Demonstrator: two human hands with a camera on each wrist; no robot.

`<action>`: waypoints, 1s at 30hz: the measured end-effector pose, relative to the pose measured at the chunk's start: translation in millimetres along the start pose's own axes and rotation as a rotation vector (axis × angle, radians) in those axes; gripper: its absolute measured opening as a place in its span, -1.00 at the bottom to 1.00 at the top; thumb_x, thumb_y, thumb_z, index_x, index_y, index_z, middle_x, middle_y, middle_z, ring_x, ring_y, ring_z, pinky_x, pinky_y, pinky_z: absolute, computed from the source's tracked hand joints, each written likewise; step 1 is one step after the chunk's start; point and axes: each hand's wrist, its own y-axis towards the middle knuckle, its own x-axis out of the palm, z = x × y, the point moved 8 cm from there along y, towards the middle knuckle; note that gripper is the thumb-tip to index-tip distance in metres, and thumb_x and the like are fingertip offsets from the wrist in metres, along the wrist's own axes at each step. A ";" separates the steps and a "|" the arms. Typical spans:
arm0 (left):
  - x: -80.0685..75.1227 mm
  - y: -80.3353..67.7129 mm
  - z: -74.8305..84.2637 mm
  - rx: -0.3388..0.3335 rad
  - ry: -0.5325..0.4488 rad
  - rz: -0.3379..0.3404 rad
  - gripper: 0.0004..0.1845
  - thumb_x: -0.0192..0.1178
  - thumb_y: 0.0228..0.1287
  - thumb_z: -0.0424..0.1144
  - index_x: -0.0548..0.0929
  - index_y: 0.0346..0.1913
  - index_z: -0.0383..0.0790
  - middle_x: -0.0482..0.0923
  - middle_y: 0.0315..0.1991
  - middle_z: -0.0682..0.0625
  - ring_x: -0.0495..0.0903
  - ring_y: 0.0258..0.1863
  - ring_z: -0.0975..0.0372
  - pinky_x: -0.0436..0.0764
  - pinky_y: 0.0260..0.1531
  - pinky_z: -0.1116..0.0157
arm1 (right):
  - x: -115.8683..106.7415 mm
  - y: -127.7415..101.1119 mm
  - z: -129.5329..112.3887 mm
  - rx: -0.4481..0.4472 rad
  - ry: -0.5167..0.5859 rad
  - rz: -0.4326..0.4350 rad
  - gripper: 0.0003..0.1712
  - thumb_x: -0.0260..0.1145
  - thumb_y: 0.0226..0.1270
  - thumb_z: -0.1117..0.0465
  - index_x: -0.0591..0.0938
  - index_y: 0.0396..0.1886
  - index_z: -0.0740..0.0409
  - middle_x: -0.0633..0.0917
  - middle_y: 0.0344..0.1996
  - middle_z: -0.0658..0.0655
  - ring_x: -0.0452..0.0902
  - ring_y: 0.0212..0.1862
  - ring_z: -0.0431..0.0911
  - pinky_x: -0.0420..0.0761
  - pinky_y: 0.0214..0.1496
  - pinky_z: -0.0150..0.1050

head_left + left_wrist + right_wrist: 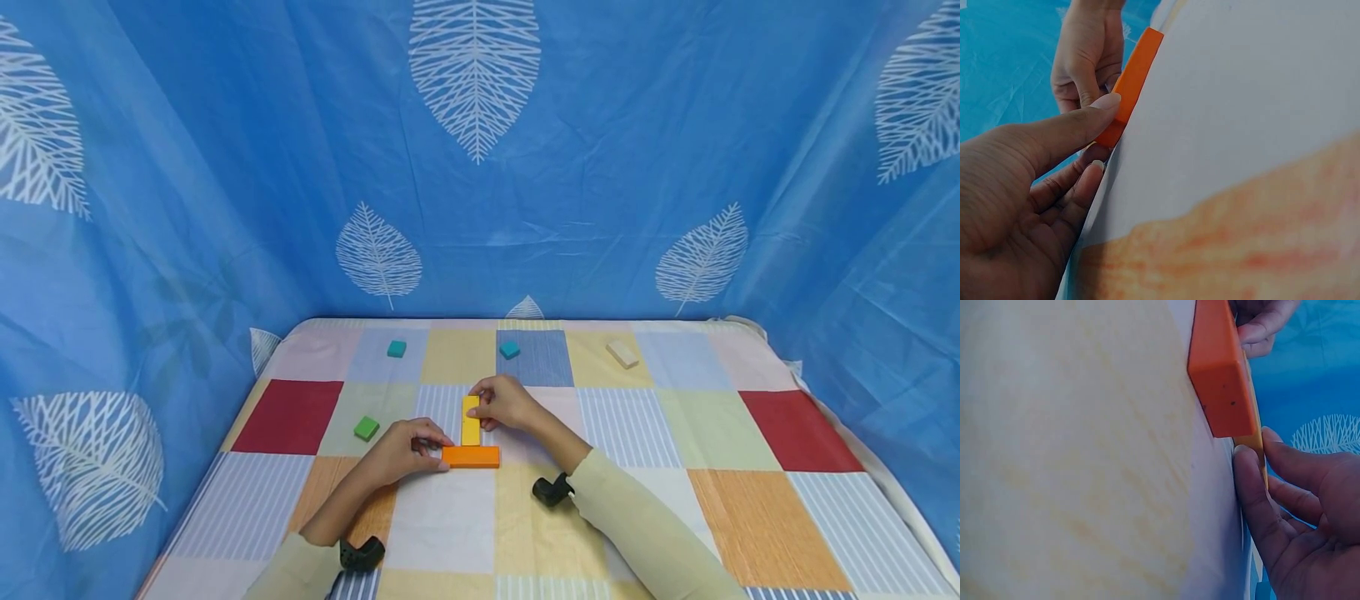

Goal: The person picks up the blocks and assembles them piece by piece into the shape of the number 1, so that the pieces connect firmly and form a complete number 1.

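You've got the orange block (471, 457) pinched at its left end: left hand (405, 452), thumb on the near side, fingers behind. Right hand (510, 406) comes in from the right and pinches the yellow block (470, 421) between thumb and fingers. Orange lies crosswise on the patchwork cloth (444, 517); yellow points away from you off the middle of orange's far side, so the pair reads as a T. They look butted together (can't rule out a hairline gap, orange hides part of the seam from the right wrist view).

Handling, my read: both look like painted wood, so light, stiff, hard to damage. Smooth faces could skid under dry fingertips, but a light pinch should do. With orange held only at the left end, its right end could swing if yellow nudges it; hold across the narrow width, closer to the middle. Take yellow by its two long sides, clear of the joint. Cloth looks soft and may ruck, so slide gently. Mind the green block (367, 428), it's near your left hand's outer side.
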 end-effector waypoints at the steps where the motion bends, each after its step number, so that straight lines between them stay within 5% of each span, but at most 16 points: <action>1: 0.0 0.0 0.1 0.000 0.000 0.000 -0.74 0.53 0.14 -0.22 0.83 -0.08 -0.08 0.68 -0.22 0.11 0.58 -0.32 0.24 0.65 -0.27 0.37 | 0.0 0.2 0.5 0.001 0.000 0.000 -0.66 0.47 0.29 0.34 0.67 0.03 0.36 0.60 -0.55 0.13 0.64 -0.60 -0.10 0.69 -0.50 -0.23; 30: 0.0 -0.3 -1.7 -0.035 0.020 0.013 -0.75 0.54 0.13 -0.19 0.83 -0.11 -0.04 0.67 -0.22 0.12 0.57 -0.33 0.25 0.64 -0.27 0.38 | -5.9 -2.0 3.1 -0.006 -0.033 0.006 -0.52 0.50 0.28 0.23 0.63 0.13 0.35 0.66 -0.47 0.11 0.66 -0.55 -0.09 0.70 -0.44 -0.24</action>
